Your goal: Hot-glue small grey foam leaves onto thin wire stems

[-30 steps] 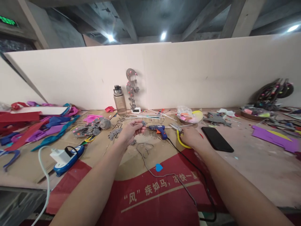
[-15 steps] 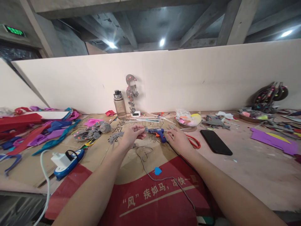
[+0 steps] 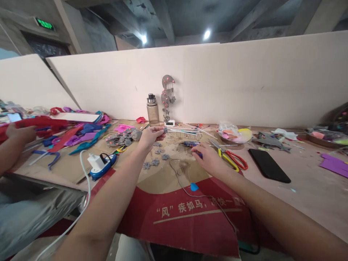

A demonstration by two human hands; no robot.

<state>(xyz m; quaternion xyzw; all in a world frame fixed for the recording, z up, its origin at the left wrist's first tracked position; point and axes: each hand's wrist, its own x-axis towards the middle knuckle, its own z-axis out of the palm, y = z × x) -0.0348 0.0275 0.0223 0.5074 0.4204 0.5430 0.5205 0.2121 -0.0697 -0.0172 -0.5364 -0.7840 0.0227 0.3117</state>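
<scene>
My left hand (image 3: 152, 138) pinches a small grey felt flower (image 3: 165, 129) between thumb and fingertips, raised above the cardboard. On the right, my right hand (image 3: 206, 155) is closed around the handle of a blue glue gun (image 3: 191, 144), most of which the fingers cover. The gun's front part lies low by a small wire rack (image 3: 182, 148). Below my left hand, several grey felt flowers (image 3: 155, 162) lie on the cardboard (image 3: 160, 183). A grey cord (image 3: 187, 192) loops across it beside a blue paper heart (image 3: 194, 187).
Scissors with red handles (image 3: 239, 161) and a yellow-handled tool lie right of my right hand, near a black phone (image 3: 269, 165). Behind stand a bottle (image 3: 153, 110) and a grey hanging ornament (image 3: 168, 96). At left are a power strip (image 3: 102, 168), felt scraps and another person's hand (image 3: 20, 133).
The view has swung left, bringing another person's arm into sight. My left hand has drawn the flower away from the glue gun's nozzle, and the gun has dropped lower toward the rack.
</scene>
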